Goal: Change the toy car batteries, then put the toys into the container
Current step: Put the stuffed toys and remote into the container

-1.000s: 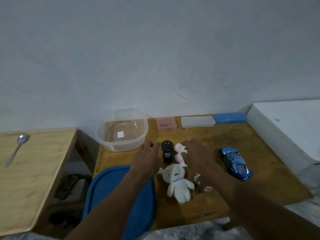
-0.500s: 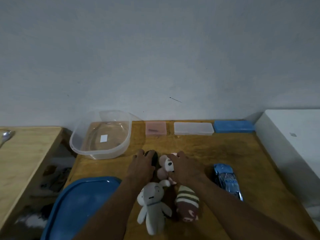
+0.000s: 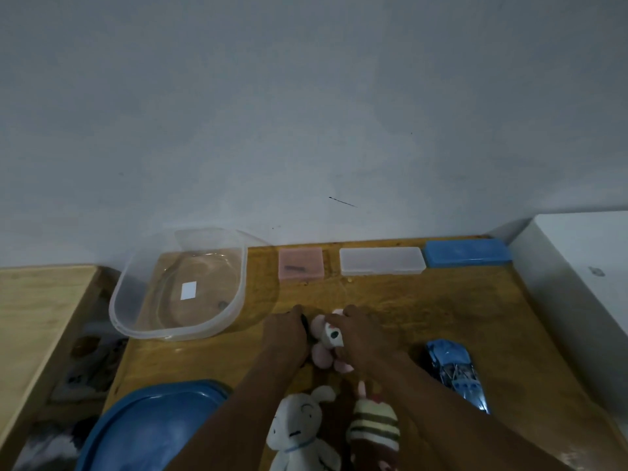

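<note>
I see the right hand (image 3: 360,338) has now closed its fingers round the pink plush (image 3: 322,351). The left hand (image 3: 283,338) has come to cover the black toy (image 3: 304,326), and I cannot tell its grip. The blue toy car (image 3: 453,368) lies untouched, well apart from the clear container (image 3: 176,331), so its batteries likely wait.

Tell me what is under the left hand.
Only a thin strip of a black thing shows past the left hand, beside the pink toy. The hand covers the rest, so I cannot identify it.
</note>
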`<state>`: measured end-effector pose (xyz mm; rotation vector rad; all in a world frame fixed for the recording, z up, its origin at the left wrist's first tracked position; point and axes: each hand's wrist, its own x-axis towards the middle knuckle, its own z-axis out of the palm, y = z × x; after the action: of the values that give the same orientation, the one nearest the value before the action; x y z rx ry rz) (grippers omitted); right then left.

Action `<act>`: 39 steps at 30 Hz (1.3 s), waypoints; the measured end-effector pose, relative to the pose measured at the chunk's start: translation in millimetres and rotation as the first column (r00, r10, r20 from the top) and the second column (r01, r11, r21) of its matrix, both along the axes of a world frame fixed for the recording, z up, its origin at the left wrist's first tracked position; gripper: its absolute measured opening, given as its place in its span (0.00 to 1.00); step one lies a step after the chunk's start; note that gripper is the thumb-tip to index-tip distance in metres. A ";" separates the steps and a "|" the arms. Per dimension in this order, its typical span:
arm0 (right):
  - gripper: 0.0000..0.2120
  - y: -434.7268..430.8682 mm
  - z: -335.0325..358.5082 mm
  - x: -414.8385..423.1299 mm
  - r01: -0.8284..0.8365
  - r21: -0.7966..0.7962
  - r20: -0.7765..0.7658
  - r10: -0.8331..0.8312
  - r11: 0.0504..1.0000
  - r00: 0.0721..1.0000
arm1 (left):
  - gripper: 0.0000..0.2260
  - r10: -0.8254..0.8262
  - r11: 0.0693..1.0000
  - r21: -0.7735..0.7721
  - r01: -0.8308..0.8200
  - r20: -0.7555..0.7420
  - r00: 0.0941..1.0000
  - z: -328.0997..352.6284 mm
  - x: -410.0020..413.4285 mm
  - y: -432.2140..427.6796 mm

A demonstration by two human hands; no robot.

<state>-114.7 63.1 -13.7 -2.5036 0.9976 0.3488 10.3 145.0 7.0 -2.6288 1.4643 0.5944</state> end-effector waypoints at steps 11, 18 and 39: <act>0.28 -4.5 33.7 -9.5 0.103 0.030 0.148 -0.106 0.994 0.983 | 0.29 0.121 0.957 -0.249 -0.150 -0.130 0.984 33.6 4.6 13.5; 0.27 -3.9 99.3 37.2 0.097 0.034 0.381 -0.103 0.995 0.919 | 0.30 0.195 0.878 -0.442 -0.185 -0.023 0.981 101.4 42.1 42.6; 0.26 60.6 84.2 207.0 -0.086 -0.165 0.187 0.117 0.983 0.975 | 0.31 0.217 0.901 -0.362 -0.241 -0.106 0.970 57.7 198.3 96.1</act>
<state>92.4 123.7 70.4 -2.6739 0.8502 0.0525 208.6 241.1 64.7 -3.1363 1.4152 0.4556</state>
